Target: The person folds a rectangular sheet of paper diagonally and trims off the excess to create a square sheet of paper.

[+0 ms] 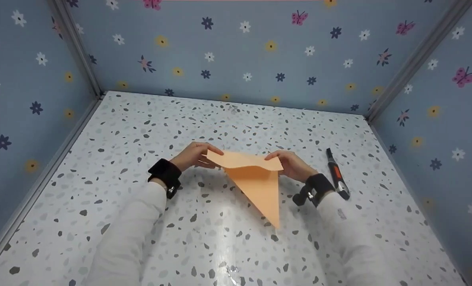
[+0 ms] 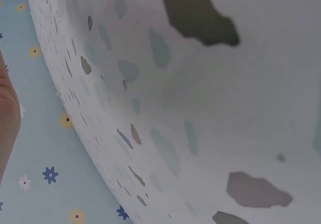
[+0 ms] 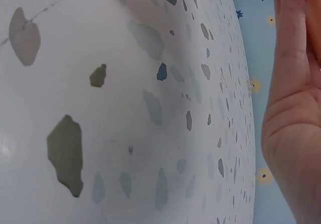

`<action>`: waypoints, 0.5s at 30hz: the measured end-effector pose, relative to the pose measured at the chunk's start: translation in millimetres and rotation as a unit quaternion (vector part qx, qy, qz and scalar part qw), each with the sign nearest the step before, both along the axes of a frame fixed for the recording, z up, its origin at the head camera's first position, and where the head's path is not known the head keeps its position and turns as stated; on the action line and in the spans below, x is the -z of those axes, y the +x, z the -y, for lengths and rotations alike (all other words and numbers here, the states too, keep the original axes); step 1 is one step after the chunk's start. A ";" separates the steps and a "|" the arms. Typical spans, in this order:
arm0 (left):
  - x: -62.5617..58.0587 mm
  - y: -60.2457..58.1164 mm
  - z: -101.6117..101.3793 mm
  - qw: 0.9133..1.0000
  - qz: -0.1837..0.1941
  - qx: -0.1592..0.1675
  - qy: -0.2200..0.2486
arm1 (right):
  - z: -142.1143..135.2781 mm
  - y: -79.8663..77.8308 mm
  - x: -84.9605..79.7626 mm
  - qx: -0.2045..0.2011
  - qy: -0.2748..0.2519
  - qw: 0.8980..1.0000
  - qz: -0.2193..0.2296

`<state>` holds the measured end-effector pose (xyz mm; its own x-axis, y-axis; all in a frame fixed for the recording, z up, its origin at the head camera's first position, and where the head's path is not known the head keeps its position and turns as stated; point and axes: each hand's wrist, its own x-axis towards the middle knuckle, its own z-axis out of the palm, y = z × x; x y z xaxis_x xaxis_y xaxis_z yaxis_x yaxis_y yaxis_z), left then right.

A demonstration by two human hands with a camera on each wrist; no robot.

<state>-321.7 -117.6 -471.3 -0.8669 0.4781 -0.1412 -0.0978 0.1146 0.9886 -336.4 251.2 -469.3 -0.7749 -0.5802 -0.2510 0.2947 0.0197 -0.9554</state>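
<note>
In the head view, a folded orange paper [image 1: 256, 178] was seen near the middle of the tabletop [image 1: 140, 131], shaped as a long triangle. Its wide folded edge ran left to right between the two hands, and its long axis ran from that edge toward the near edge of the tabletop, ending in a point tilted slightly to the right. The left hand [image 1: 194, 155] was held at the left end of the wide edge, its fingers curled over the corner and pinching it. The right hand [image 1: 291, 165] was held at the right end, its fingers likewise closed on the paper's corner. Both hands were thus at the far end of the paper, about equally near, and the point lay away from both grips, on the near side. A utility knife [image 1: 336, 174] lay just to the right of the right wrist, untouched, its length running from far to near.

In the left wrist view, only speckled tabletop [image 2: 200, 108], the flowered wall [image 2: 30, 133] and a sliver of the hand [image 2: 7, 118] at the left margin were shown; neither the paper nor the pinch could be made out.

In the right wrist view, the palm [image 3: 291, 133] filled the right margin above the tabletop [image 3: 125, 108], with a thin orange strip at the upper right corner, probably the paper; the fingertips were out of frame, so the hold could not be confirmed there.
</note>
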 end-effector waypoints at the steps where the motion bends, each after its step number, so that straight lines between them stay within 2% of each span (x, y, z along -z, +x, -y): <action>1: -0.4 0.5 -1.0 1.000 -0.001 -0.001 -0.001 | 0.3 0.3 -0.4 0.004 -0.003 1.000 0.006; 4: -1.3 2.5 -4.2 1.000 -0.005 -0.012 -0.007 | 2.1 0.1 -0.5 0.025 0.009 1.000 0.011; 10: 2.6 2.6 -13.4 0.995 -0.032 -0.074 -0.051 | 9.9 1.5 3.4 0.063 0.094 0.992 -0.051; 15: 5.4 1.5 -17.1 0.990 -0.057 -0.103 -0.076 | 14.1 2.3 6.2 0.073 0.107 0.988 -0.078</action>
<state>-320.3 -100.6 -476.7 -0.9583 0.2700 -0.0933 -0.0235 0.2511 0.9677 -334.1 237.1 -475.4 -0.8857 -0.4055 -0.2263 0.1581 0.1950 -0.9680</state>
